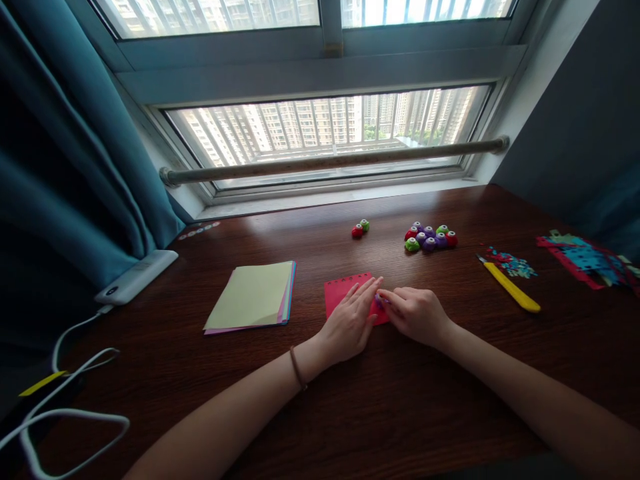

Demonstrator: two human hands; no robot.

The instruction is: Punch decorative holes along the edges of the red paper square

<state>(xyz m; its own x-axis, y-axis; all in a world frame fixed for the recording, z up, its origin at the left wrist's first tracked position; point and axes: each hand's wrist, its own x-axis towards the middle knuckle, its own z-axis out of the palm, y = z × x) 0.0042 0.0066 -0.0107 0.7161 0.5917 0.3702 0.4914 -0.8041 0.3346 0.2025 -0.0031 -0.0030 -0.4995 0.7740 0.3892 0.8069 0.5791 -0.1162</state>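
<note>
A red sheet of paper [343, 288] lies on the table in front of me, with a row of small punched holes along its far edge. My left hand [353, 320] rests flat on it, fingers stretched out and holding nothing. At the sheet's right edge my right hand [413, 313] is closed around a small purple craft punch [379, 302], mostly hidden by the fingers. Beyond the hands sits a cluster of red, green and purple craft punches [429, 238]. A red punch [357, 231] and a green punch [365, 225] stand apart to its left.
Stacked coloured paper [253, 293] lies left of the hands. To the right are a yellow craft knife [513, 287], a pile of tiny paper bits [515, 262] and punched paper scraps [583, 257]. A white device [137, 277] with a cable [75, 413] is at the far left.
</note>
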